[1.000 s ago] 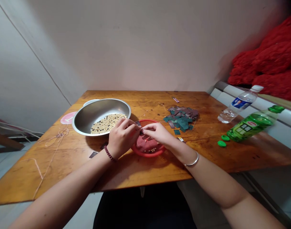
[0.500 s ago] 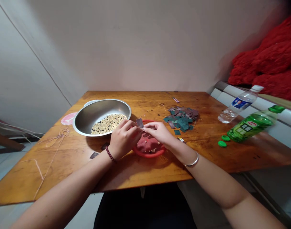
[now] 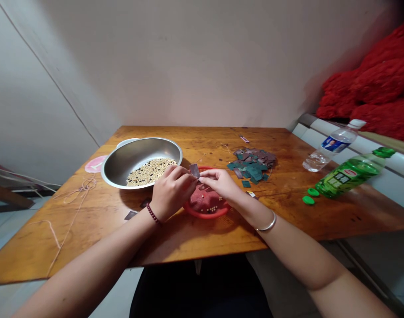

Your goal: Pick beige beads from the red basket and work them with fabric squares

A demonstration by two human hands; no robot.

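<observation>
Both hands meet over a red mesh basket [image 3: 211, 215] with a few beads or beans inside. My left hand [image 3: 173, 187] has its fingers pinched on a small dark rectangular piece [image 3: 194, 170], of sheet or fabric, that sticks up above the fingertips. My right hand [image 3: 218, 183] pinches at the lower edge of the same piece, its thumb and forefinger close together. Whether a bead lies between the fingertips is hidden. Left of the hands stands a steel bowl [image 3: 125, 154] with a layer of pale and black beads or beans [image 3: 150, 172].
A pile of green and brown pieces [image 3: 253, 164] lies right of the basket. Farther right are a clear bottle [image 3: 331, 145], a tilted green bottle [image 3: 351, 174] and two green caps [image 3: 308, 200]. Loose string [image 3: 84, 187] and a pink disc [image 3: 95, 164] are at the left.
Hardly anything differs. The dark piece stands slightly more upright and a little to the right, while both hands stay over the basket.
</observation>
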